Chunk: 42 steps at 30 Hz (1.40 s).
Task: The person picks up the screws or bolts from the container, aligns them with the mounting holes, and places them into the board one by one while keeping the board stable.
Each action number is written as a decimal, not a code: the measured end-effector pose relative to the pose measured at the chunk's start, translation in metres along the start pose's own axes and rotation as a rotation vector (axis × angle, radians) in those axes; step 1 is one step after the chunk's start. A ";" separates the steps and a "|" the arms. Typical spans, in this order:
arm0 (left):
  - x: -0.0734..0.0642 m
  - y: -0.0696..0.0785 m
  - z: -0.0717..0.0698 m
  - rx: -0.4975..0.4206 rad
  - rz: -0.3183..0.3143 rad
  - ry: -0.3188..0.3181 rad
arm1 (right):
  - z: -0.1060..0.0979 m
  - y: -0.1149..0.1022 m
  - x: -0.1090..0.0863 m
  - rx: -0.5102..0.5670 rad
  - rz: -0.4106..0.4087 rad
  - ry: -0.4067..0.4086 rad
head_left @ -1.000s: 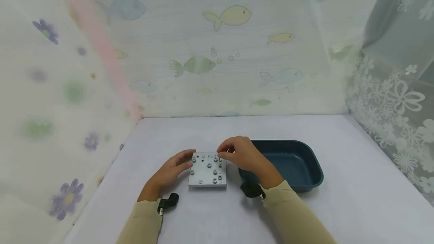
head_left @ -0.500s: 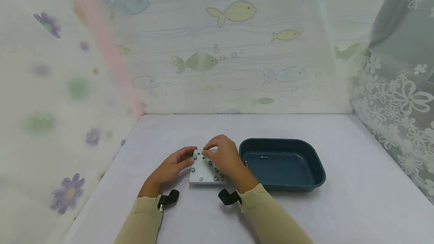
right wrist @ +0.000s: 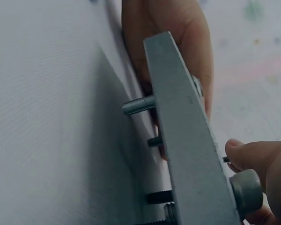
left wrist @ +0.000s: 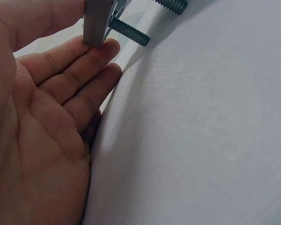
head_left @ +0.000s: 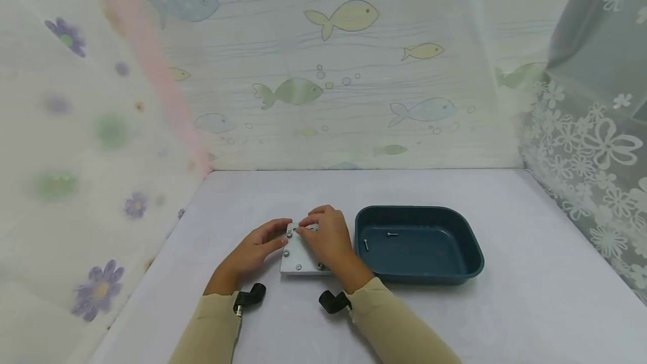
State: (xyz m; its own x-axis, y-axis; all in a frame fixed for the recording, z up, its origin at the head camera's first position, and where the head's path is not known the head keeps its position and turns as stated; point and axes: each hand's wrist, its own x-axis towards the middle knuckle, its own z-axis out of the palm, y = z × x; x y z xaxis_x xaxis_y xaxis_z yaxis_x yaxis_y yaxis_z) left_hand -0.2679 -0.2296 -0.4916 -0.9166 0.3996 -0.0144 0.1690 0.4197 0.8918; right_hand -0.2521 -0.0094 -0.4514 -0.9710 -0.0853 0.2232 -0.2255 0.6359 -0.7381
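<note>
A silver metal plate point(head_left: 295, 261) with holes and several socket-head screws lies in front of me in the head view. My left hand point(head_left: 253, 253) grips its left edge, thumb on the near side and fingers at the far corner. Threaded screw shanks point(left wrist: 130, 32) stick out beneath the plate in the left wrist view. Over the plate's upper left part, my right hand point(head_left: 328, 242) pinches a small dark screw point(right wrist: 226, 160), its end close to the top face. A larger screw head point(right wrist: 246, 190) sits beside the right thumb. The right hand hides the plate's right half in the head view.
A dark blue tray point(head_left: 429, 257) stands just right of the plate. Two small screws lie in it, one near the middle back point(head_left: 392, 235) and one by the left wall point(head_left: 366, 245). A patterned curtain point(head_left: 354, 100) closes off the table's back.
My right hand has moved left across the plate, from its upper right corner to its upper left part. The tray's left side and its two screws have come into view. The left hand keeps its grip.
</note>
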 end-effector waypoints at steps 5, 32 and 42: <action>0.000 0.000 0.000 -0.006 0.019 -0.008 | 0.005 0.002 -0.001 -0.049 -0.001 0.025; -0.002 0.003 0.000 -0.010 0.017 0.006 | -0.021 -0.013 -0.002 -0.034 -0.029 -0.100; -0.002 0.003 0.001 -0.040 0.013 -0.015 | -0.092 -0.033 -0.008 0.062 -0.024 -0.107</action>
State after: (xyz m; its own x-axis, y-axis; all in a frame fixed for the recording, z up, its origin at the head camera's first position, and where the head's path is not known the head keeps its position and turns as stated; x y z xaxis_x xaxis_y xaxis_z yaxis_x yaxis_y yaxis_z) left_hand -0.2652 -0.2279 -0.4897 -0.9089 0.4170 -0.0092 0.1658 0.3815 0.9094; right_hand -0.2294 0.0410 -0.3705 -0.9674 -0.1837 0.1744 -0.2502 0.5843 -0.7720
